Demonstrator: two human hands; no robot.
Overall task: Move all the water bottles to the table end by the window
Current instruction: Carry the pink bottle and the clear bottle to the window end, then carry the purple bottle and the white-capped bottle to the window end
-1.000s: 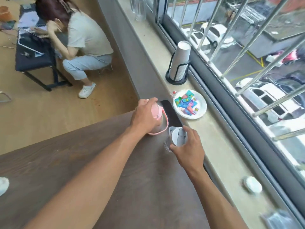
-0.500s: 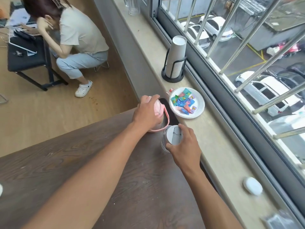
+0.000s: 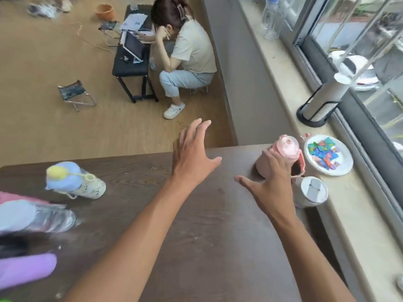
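A pink bottle (image 3: 283, 150) and a clear bottle with a white lid (image 3: 311, 192) stand at the window end of the dark wooden table (image 3: 196, 236). My right hand (image 3: 270, 182) hovers open just in front of the pink bottle, fingers spread, holding nothing. My left hand (image 3: 194, 155) is open above the table's far edge, well left of those bottles. At the left end stand a bottle with a blue and yellow lid (image 3: 74, 182), a clear bottle with a pale blue cap (image 3: 37, 216) and a purple bottle (image 3: 26, 269), all blurred.
On the stone windowsill (image 3: 359, 225) sit a white plate of coloured candies (image 3: 328, 155), a cup holder with paper cups (image 3: 320, 103) and a plastic bottle (image 3: 271, 18). A person crouches on the floor by a black bench (image 3: 130, 66); a folding stool (image 3: 74, 94) stands nearby.
Both hands have let go of the pink and white-lidded bottles, which stay at the window end. The hands opened and drew back leftward; the view swung left, showing more bottles.
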